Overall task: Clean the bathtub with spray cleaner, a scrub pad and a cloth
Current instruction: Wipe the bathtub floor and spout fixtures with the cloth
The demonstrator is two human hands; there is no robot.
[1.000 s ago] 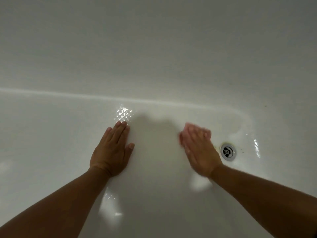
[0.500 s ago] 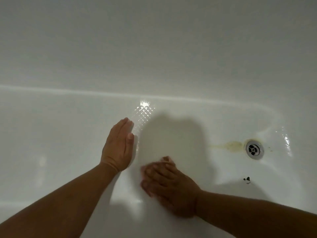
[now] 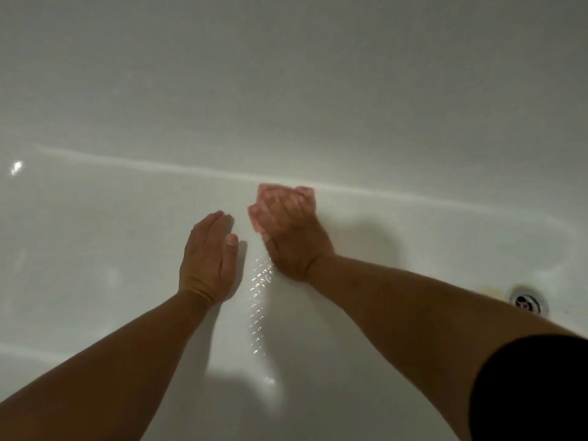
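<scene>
Pressing down flat, the right grip (image 3: 292, 240) pins the pink scrub pad (image 3: 264, 195) to the bathtub (image 3: 127, 218) floor, by its far side. It looks soft, light and bendy; the wet tub looks slippery. Push on its middle. The left grip (image 3: 206, 262) rests flat, empty.

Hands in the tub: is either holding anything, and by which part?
Right hand presses flat on top of the pink pad, not gripping it; left hand holds nothing.
</scene>
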